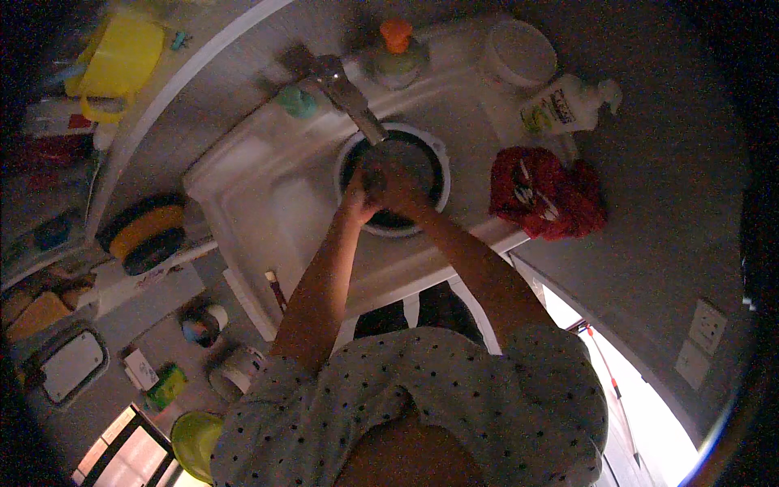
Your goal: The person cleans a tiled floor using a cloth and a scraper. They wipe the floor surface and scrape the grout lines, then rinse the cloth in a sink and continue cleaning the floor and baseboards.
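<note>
Both hands are close together over a round pot or basin [446, 176] with a pale rim and a dark inside. It stands in a light sink [255, 204]. My left hand [361, 204] is on the left side of its opening, lit along the wrist. My right hand [403, 190] lies beside it, mostly in shadow, with its fingers bent toward the left hand. Something small and dark shows between them; the dimness hides whether they hold it. Just above the hands ends the spout of a metal faucet [350, 100].
Behind the sink stand a bottle with an orange top [397, 52], a white tub [520, 55] and a white pump bottle [569, 106]. A red cloth [541, 192] lies at the right. A brush [275, 289] rests near my left forearm. A green bowl [198, 444] is lower left.
</note>
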